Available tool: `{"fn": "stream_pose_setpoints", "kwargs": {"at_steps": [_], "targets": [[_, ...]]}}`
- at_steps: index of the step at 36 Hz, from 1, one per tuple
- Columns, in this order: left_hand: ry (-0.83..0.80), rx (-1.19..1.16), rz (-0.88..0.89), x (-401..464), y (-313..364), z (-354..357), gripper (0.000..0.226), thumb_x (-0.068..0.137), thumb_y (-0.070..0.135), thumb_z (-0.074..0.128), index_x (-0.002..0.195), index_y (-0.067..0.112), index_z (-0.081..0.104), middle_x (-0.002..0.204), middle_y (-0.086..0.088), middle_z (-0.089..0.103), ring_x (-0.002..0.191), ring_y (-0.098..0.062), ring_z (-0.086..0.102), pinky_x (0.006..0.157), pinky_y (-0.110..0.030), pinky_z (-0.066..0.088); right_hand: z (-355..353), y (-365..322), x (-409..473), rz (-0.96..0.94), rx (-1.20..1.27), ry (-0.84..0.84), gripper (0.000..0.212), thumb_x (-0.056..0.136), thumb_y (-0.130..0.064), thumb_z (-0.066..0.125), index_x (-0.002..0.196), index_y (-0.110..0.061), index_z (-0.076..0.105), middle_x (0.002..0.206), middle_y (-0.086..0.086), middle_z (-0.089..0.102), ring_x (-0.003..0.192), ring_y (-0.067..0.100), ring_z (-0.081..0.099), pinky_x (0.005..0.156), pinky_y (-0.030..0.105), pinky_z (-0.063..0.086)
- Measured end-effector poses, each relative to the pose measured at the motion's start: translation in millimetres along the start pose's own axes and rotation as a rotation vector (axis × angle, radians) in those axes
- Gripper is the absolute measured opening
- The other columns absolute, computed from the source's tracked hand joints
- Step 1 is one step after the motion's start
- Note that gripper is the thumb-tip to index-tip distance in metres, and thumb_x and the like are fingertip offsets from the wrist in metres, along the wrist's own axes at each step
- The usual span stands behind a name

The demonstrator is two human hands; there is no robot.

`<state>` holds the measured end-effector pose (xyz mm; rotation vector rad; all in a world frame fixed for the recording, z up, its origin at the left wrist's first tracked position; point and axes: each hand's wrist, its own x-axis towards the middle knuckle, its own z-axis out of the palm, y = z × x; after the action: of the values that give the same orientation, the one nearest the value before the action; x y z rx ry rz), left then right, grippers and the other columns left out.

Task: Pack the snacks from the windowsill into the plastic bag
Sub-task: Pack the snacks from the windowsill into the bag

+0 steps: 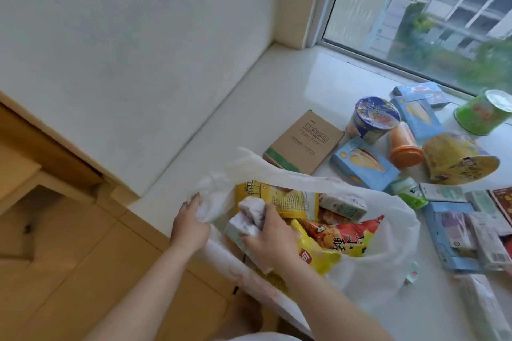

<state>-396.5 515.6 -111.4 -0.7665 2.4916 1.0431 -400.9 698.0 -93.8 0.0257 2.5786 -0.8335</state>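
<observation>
A white plastic bag (388, 266) lies open at the windowsill's front edge. Inside it are a yellow packet (288, 198), a red and yellow crisp bag (340, 238) and a small pale carton (342, 206). My left hand (191, 223) grips the bag's left rim and holds it open. My right hand (270, 235) reaches into the bag and holds small white and purple packs (250, 216). On the sill lie a brown box (304, 141), a blue cup (374, 119), a blue box (364, 163), an orange cup (404, 147), a yellow bowl (457, 160) and a green cup (483, 112).
The white windowsill (277, 91) runs to a window (415, 8) at the back and a white wall at the left. More flat boxes (457, 232) lie at the right edge. Wooden furniture and floor (69, 230) sit below the sill at the left.
</observation>
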Motion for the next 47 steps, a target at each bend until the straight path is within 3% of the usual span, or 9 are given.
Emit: {"fn": "stream_pose_setpoints", "kwargs": {"at_steps": [7,11,19,22,27,30,34,40,47], "targets": [[-0.044,-0.037,0.096,3.6,-7.1,3.4,0.076,0.088,-0.003,0.046,0.151,0.028,0.02,0.146,-0.005,0.033,0.125,-0.026,0.043,0.084,-0.024,0.04,17.7,23.6,11.8,-0.126,-0.366,0.04,0.079,0.077,-0.054,0.062,0.141,-0.022,0.028,0.123,-0.004,0.05,0.11,0.02,0.051,0.091,0.032,0.043],[-0.076,-0.033,0.104,7.0,-6.1,6.2,0.077,0.088,-0.003,0.047,0.152,0.028,0.018,0.148,-0.004,0.03,0.132,-0.025,0.038,0.093,-0.025,0.039,28.1,6.9,15.0,-0.355,-0.493,-0.11,0.083,0.084,-0.054,0.053,0.149,-0.019,0.014,0.134,-0.001,0.044,0.122,0.022,0.042,0.101,0.034,0.036],[-0.138,0.097,0.157,5.9,-8.3,7.2,0.079,0.089,0.003,0.052,0.152,0.031,0.013,0.151,-0.004,0.024,0.133,-0.025,0.038,0.102,-0.03,0.041,48.1,1.1,38.3,-0.242,-0.651,-0.185,0.098,0.084,-0.067,0.046,0.152,-0.016,-0.003,0.141,0.007,0.038,0.125,0.026,0.042,0.098,0.035,0.039],[-0.108,0.223,0.255,2.7,-1.3,9.3,0.081,0.088,0.018,0.06,0.15,0.037,0.012,0.144,-0.004,0.027,0.126,-0.023,0.038,0.099,-0.032,0.044,42.7,-0.4,33.2,-0.236,-0.621,-0.182,0.094,0.084,-0.066,0.047,0.152,-0.015,0.008,0.14,0.005,0.039,0.125,0.026,0.041,0.097,0.036,0.041],[0.073,0.409,0.422,-7.5,16.8,10.9,0.073,0.083,0.04,0.064,0.145,0.042,0.026,0.153,-0.007,0.011,0.138,-0.028,0.016,0.111,-0.041,0.033,17.6,7.6,28.2,-0.378,-0.454,0.068,0.031,0.096,-0.036,0.043,0.115,-0.016,0.058,0.108,0.001,0.057,0.103,0.023,0.052,0.079,0.031,0.043],[0.247,0.433,0.623,-6.0,32.7,15.7,0.065,0.07,0.034,0.075,0.13,0.035,0.051,0.149,-0.014,0.028,0.136,-0.035,0.021,0.109,-0.051,0.035,-2.2,17.1,26.1,-0.38,-0.355,0.322,0.011,0.084,-0.022,0.058,0.084,-0.015,0.067,0.078,-0.003,0.061,0.074,0.021,0.06,0.058,0.026,0.044],[0.324,0.457,0.858,-7.3,74.5,31.9,0.048,0.065,0.028,0.077,0.111,0.027,0.063,0.14,-0.01,0.034,0.134,-0.033,0.026,0.107,-0.058,0.033,-42.1,34.8,20.4,-0.357,-0.223,0.552,0.03,0.087,-0.031,0.043,0.094,-0.014,0.067,0.08,-0.002,0.066,0.076,0.02,0.06,0.064,0.031,0.052],[0.206,0.474,1.006,-17.3,149.4,80.1,0.052,0.057,0.013,0.073,0.108,0.019,0.062,0.13,-0.005,0.039,0.128,-0.03,0.03,0.103,-0.059,0.037,-110.5,94.0,7.7,-0.115,0.001,0.896,0.032,0.083,-0.029,0.044,0.1,-0.009,0.063,0.08,0.005,0.064,0.078,0.026,0.056,0.072,0.029,0.035],[-0.01,0.386,1.069,-42.0,228.9,143.0,0.041,0.081,0.027,0.05,0.12,0.018,0.057,0.135,-0.003,0.049,0.129,-0.027,0.038,0.111,-0.047,0.026,-153.2,179.6,-17.4,0.22,0.109,0.937,0.033,0.085,-0.016,0.044,0.113,-0.006,0.059,0.095,0.014,0.063,0.089,0.031,0.056,0.077,0.039,0.045]]}}
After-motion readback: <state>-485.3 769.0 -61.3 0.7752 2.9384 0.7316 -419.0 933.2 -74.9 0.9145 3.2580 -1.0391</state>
